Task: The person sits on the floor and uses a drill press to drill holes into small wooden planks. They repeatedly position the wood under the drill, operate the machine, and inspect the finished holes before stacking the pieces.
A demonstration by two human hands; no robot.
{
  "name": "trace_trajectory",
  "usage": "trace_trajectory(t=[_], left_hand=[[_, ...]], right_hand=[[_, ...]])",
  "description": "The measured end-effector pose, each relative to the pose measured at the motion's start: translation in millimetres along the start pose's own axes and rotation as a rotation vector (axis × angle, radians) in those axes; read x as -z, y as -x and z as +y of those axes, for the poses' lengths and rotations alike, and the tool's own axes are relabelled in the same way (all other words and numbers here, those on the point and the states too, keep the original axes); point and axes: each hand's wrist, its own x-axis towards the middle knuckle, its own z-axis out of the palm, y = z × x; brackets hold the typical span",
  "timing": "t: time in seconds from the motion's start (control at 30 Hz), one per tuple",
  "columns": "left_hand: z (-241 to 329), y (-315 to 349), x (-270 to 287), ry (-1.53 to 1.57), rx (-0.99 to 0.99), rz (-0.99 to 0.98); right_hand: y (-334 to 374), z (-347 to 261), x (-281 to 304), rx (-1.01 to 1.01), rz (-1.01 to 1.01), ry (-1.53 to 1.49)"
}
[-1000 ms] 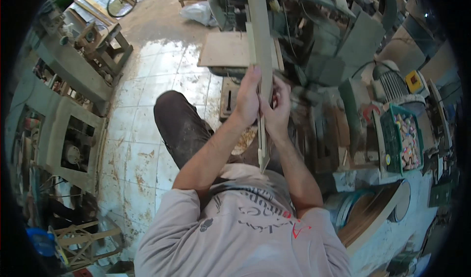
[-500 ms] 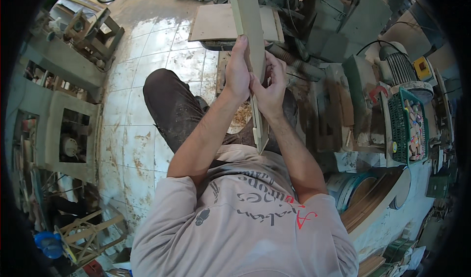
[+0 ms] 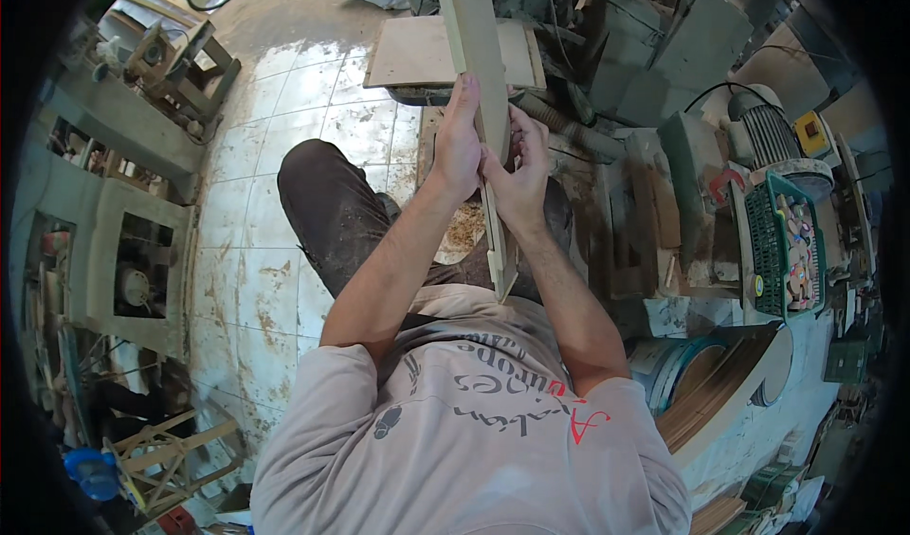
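Observation:
A long, pale wooden board stands on edge between my hands, reaching from near my waist up past the top of the picture. Narrow light strips lie along its left edge. My left hand is wrapped round the board's left side, thumb stretched up along it. My right hand grips from the right, its thumb pressed on the near edge beside my left hand and its fingers curled. The fingers behind the board are partly hidden.
A flat-topped stand is ahead, beyond the board. At right are a motor, a green basket of small items and curved wooden strips. Machine frames line the left, beside the dusty tiled floor.
Almost nothing differs. The view has shifted slightly, and both hands keep the same hold on the board.

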Motion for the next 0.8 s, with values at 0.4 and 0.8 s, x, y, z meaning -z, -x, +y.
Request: trace_trajectory(t=[0.4, 0.8], left_hand=[[-1.2, -3.9, 5.2, -0.06, -0.021, -0.003], [-3.1, -3.0, 3.1, -0.248, -0.078, 0.017]], right_hand=[[33.2, 25.8, 1.1, -0.015, 0.017, -0.017], [26.6, 15.1, 9.7, -0.121, -0.032, -0.181]])
